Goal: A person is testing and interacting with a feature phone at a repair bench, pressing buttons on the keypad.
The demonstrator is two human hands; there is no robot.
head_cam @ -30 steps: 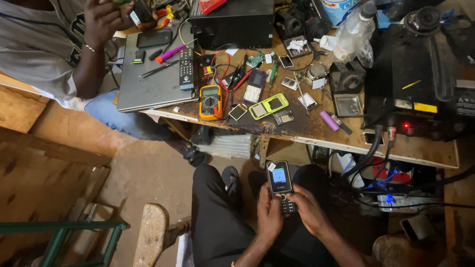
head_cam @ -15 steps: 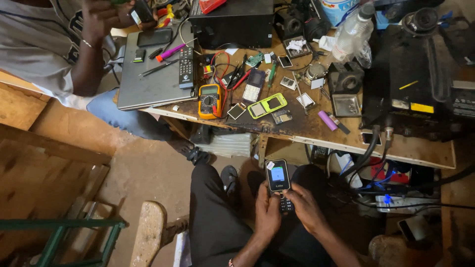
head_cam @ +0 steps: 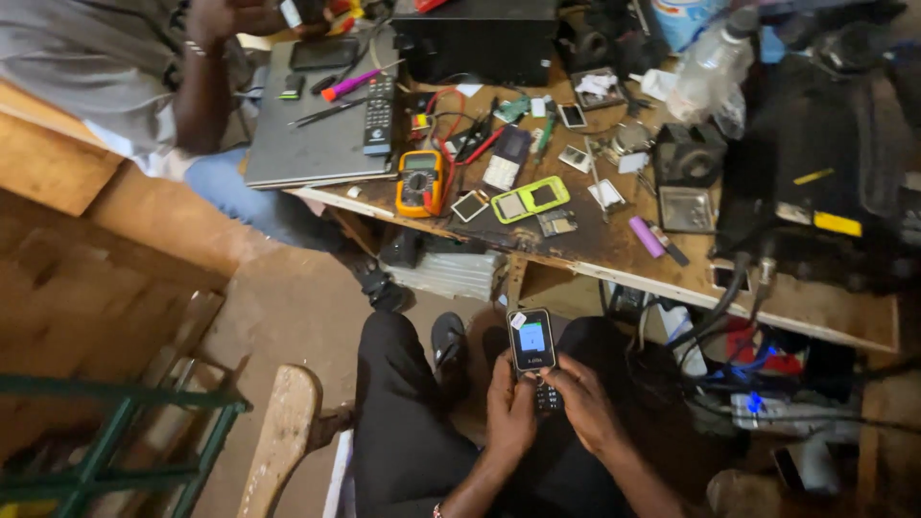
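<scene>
Low in the middle of the frame, the left hand (head_cam: 510,411) and the right hand (head_cam: 587,403) are both gripping a small black phone (head_cam: 532,347), fingers curled around its lower half, thumbs lying over the keypad. The phone is standing nearly upright above the person's dark trousers, its screen glowing. Above it, a cluttered workbench (head_cam: 614,251) is running across the frame, carrying a yellow multimeter (head_cam: 420,181), a lime-green phone (head_cam: 530,199), a grey laptop (head_cam: 312,144) and a remote (head_cam: 379,113). At the upper left, another person's hand (head_cam: 225,16) is hovering over the bench.
</scene>
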